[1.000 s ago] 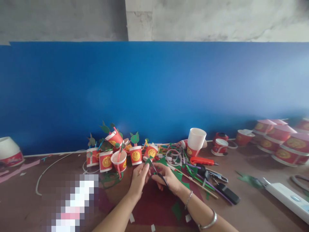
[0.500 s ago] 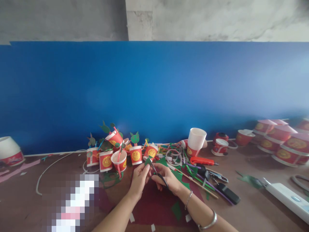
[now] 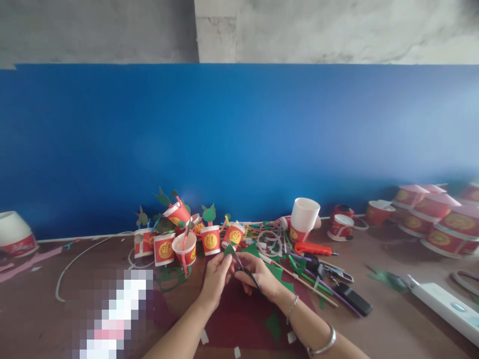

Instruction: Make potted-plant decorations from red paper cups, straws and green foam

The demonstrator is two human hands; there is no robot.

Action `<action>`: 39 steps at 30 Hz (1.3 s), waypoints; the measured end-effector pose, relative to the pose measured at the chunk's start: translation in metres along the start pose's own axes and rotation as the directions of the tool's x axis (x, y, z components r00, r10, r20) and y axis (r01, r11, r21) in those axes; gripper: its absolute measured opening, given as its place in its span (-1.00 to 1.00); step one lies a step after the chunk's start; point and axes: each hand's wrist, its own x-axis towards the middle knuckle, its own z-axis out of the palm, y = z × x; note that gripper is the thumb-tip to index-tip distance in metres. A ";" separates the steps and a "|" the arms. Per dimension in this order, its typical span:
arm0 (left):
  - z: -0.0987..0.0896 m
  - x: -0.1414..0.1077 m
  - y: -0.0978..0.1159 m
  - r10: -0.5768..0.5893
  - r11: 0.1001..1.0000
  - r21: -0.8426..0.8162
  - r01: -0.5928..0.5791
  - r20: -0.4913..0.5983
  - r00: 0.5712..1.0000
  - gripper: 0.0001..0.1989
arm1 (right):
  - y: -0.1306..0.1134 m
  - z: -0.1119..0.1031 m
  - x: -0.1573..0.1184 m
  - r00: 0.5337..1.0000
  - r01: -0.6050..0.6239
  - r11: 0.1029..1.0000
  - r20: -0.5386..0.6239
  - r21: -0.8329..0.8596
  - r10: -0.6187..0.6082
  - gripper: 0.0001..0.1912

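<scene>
The person's left hand [image 3: 217,274] is pinching a small green piece [image 3: 228,250] between thumb and fingers, nearly closed. The right hand [image 3: 260,273] is curling around the black handles of the scissors [image 3: 255,280], whose blades are pointing far and left beside the green piece; how wide they are standing apart is too small to tell. Both hands are hovering over a maroon sheet [image 3: 239,324] on the bench [image 3: 30,319], and green scraps [image 3: 274,326] are lying on the sheet's right part.

Far and left of the hands, red cups [image 3: 163,249] are crowding together, some upright and some tilting, and a green cat-like cutout [image 3: 209,214] is rising above one. Far and right, a stack of white-rimmed cups [image 3: 306,217] is standing behind an orange cutter [image 3: 312,249]. Nearer, a wooden stick [image 3: 312,287] is lying slantwise, and a black fob [image 3: 352,299] is resting on its right. Pink-topped cups [image 3: 456,224] are standing at the far right, and a blue panel [image 3: 239,139] is running behind everything.
</scene>
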 end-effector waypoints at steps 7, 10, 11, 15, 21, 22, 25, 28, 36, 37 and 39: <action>0.001 -0.001 0.003 0.000 1.000 0.007 0.000 -0.002 1.000 -0.61 | -0.001 0.000 -0.001 1.000 -0.005 1.000 -0.011 -0.012 0.005 -0.32; 0.001 -0.001 0.002 0.003 1.000 0.008 -0.003 0.002 1.000 -0.61 | -0.001 -0.001 -0.001 1.000 -0.007 1.000 -0.014 -0.015 0.007 -0.33; 0.001 -0.001 0.002 0.003 1.000 0.006 -0.003 0.001 1.000 -0.61 | -0.001 -0.001 -0.001 1.000 -0.007 1.000 -0.015 -0.014 0.007 -0.33; 0.000 -0.001 0.002 -0.011 1.000 -0.001 0.011 -0.001 1.000 -0.61 | 0.001 -0.001 -0.001 1.000 -0.014 1.000 -0.009 -0.011 0.014 -0.33; 0.000 -0.001 0.003 -0.005 1.000 0.002 0.005 0.011 1.000 -0.62 | 0.001 -0.002 0.000 1.000 -0.001 1.000 0.001 -0.005 0.001 -0.36; 0.000 -0.001 0.003 -0.005 1.000 0.004 0.005 0.012 1.000 -0.62 | 0.001 -0.001 0.000 1.000 -0.001 1.000 0.002 -0.002 0.001 -0.38; 0.000 -0.001 0.003 -0.004 1.000 0.010 0.004 0.008 1.000 -0.61 | 0.000 0.000 0.000 1.000 0.002 1.000 0.001 -0.002 -0.002 -0.41; 0.000 -0.001 0.003 -0.007 1.000 0.011 0.007 0.008 1.000 -0.61 | 0.000 -0.001 0.000 1.000 0.012 1.000 -0.004 -0.008 -0.012 -0.42; -0.001 0.000 0.001 -0.020 1.000 0.001 0.020 -0.010 1.000 -0.62 | 0.002 -0.003 0.001 1.000 0.008 1.000 -0.018 -0.029 -0.009 -0.40; -0.001 0.000 0.001 -0.018 1.000 0.000 0.018 -0.011 1.000 -0.62 | 0.001 -0.002 0.001 1.000 0.005 1.000 -0.022 -0.030 -0.006 -0.40; -0.001 0.001 0.001 -0.012 1.000 -0.001 0.012 -0.017 1.000 -0.62 | -0.001 -0.001 0.000 1.000 -0.003 1.000 -0.031 -0.031 0.002 -0.40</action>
